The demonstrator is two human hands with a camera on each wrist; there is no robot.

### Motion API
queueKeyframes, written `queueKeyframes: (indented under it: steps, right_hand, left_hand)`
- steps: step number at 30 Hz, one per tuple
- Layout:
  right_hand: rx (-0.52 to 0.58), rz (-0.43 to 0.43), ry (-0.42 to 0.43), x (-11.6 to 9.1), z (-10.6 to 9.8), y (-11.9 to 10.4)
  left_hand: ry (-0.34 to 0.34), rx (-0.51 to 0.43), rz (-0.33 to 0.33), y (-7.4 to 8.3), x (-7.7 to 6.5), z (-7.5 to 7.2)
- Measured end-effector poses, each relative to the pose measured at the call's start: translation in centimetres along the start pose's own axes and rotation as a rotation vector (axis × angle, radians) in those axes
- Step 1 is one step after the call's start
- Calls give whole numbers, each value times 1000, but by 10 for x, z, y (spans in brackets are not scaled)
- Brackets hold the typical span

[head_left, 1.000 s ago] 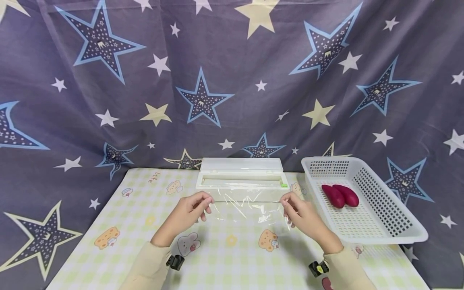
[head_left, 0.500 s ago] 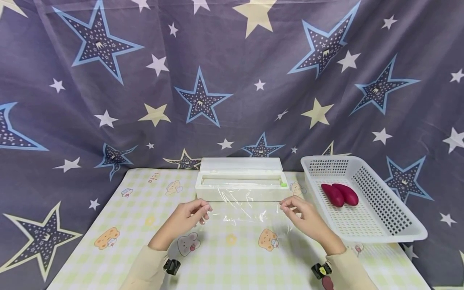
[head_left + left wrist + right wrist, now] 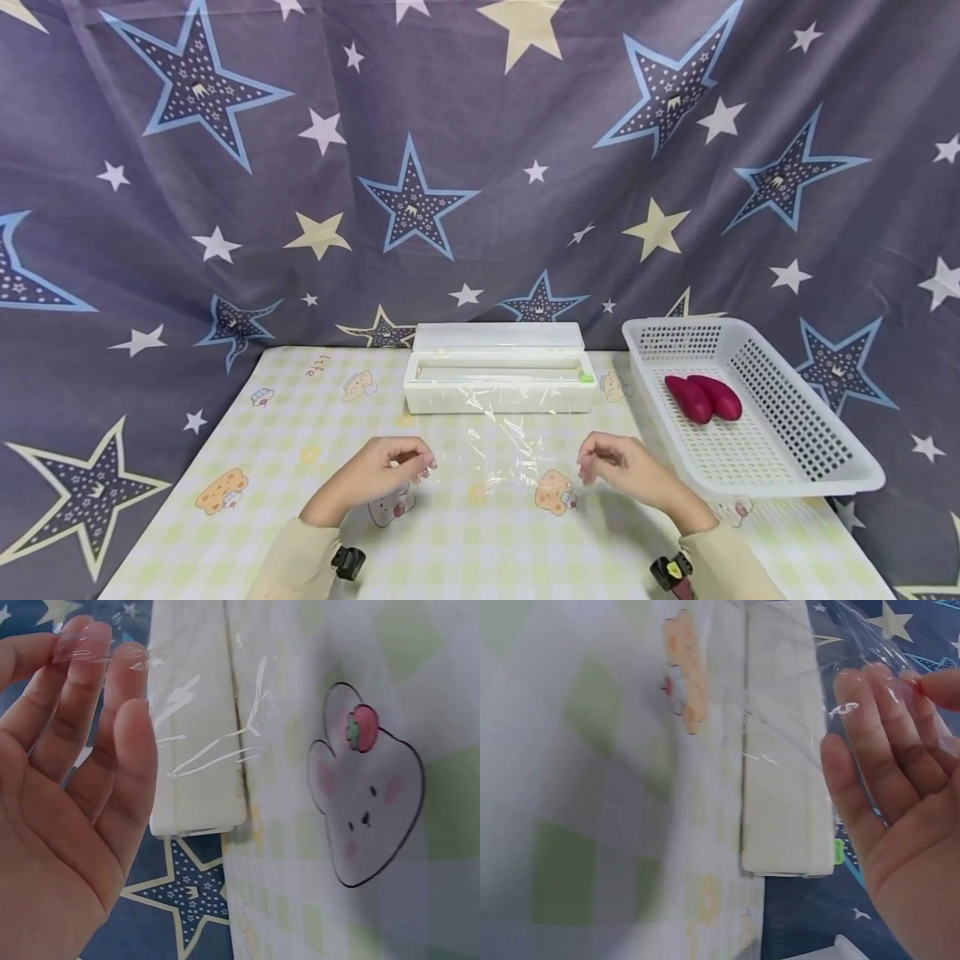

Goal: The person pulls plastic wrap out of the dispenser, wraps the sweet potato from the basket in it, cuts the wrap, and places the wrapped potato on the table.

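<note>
A clear sheet of plastic wrap (image 3: 504, 450) stretches from a white wrap dispenser box (image 3: 498, 398) toward the person. The left hand (image 3: 378, 473) pinches one corner of the film between thumb and index finger; the left wrist view shows that film (image 3: 217, 742) over the fingertips. At the opposite corner the right hand (image 3: 633, 472) pinches the film the same way, and the right wrist view shows the film (image 3: 795, 712) running from its fingers. The dispenser's lid (image 3: 498, 336) is raised, and a roll lies inside. Both hands are above the table, in front of the box.
A white perforated plastic basket (image 3: 840, 467) stands at the right with two dark red, sweet-potato-like items (image 3: 705, 398) in it. A green slider piece (image 3: 587, 378) sits at the box's right end. The checked tablecloth (image 3: 285, 533) ends at a star-patterned curtain (image 3: 480, 167) behind.
Both hands have moved back toward the person and slightly lower in the head view. The film between them now reaches farther out of the box. Box and basket have stayed in place.
</note>
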State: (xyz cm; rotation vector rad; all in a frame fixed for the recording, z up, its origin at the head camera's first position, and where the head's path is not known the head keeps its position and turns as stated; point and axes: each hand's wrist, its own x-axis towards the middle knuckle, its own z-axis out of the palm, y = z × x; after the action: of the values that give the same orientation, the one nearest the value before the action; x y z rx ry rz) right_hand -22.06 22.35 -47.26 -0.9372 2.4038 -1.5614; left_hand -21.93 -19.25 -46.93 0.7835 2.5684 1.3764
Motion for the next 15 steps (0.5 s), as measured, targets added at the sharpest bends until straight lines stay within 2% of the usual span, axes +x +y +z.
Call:
queueKeyframes:
  steps: [5, 9, 15]
  right_hand:
    - [45, 29, -119, -3, 5, 6]
    - [48, 43, -154, -5, 8, 9]
    - [28, 53, -198, -6, 12, 14]
  left_hand:
    - [-98, -28, -7, -3, -2, 3]
    - [-149, -46, -22, -5, -2, 6]
    - [-217, -79, -97, -9, -6, 10]
